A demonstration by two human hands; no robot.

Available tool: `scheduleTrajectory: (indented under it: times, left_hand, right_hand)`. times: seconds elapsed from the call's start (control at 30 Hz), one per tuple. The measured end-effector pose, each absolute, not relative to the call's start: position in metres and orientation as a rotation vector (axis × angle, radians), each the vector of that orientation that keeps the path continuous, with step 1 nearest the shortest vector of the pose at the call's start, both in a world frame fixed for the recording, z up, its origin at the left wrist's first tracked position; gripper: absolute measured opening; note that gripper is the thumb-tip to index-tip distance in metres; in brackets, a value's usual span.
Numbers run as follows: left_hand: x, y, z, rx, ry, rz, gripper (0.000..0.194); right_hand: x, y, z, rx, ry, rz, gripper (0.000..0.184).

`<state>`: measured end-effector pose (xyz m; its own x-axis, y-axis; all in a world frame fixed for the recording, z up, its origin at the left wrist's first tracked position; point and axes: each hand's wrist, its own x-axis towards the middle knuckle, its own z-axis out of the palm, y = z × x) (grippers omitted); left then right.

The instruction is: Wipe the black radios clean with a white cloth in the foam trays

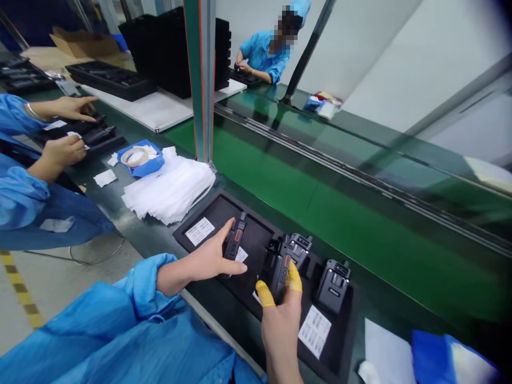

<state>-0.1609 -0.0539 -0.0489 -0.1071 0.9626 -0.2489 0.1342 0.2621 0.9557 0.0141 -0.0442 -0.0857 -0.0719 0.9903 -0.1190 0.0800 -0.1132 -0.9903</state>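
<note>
My left hand is around a black two-way radio with an orange side button, its thumb stretched across the lower part; the other fingers are mostly hidden behind it. Yellow finger cots cover the thumb and a finger of my right hand, which grips a second black two-way radio by its sides. Both are over a black foam tray. Beside the right hand, another radio is partly covered by the held one. One more radio lies at the tray's right end, near a printed label sheet.
White sheets are stacked behind the tray, near a blue box with tape. A metal post rises at the green conveyor's edge. A co-worker's hands work at left; another person sits across. Paper lies right.
</note>
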Motion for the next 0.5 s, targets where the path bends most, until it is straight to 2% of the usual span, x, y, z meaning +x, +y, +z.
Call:
scheduleTrajectory:
  times: [0.1, 0.17, 0.3, 0.4, 0.5]
  left_hand:
    - [-0.161, -0.054, -0.049, 1.107, 1.542, 1.032, 0.112]
    - [-0.161, -0.053, -0.049, 1.033, 1.483, 1.118, 0.110]
    - [-0.161, -0.052, -0.050, 0.601, 1.227, 1.223, 0.080]
    - [-0.169, -0.054, -0.053, 0.399, 1.047, 1.223, 0.060]
    - [-0.179, -0.056, -0.055, 0.405, 0.932, 1.208, 0.068]
  right_hand:
    - [0.014, -0.045, -0.082, -1.290, -1.136, 1.389, 0.070]
    - [0.014, -0.043, -0.078, -1.219, -0.904, 1.561, 0.064]
    - [0.021, -0.033, -0.071, -1.060, -0.452, 1.935, 0.041]
    - [0.027, -0.025, -0.074, -0.871, -0.351, 2.121, 0.033]
    - [0.030, -0.019, -0.080, -0.666, -0.252, 2.224, 0.026]
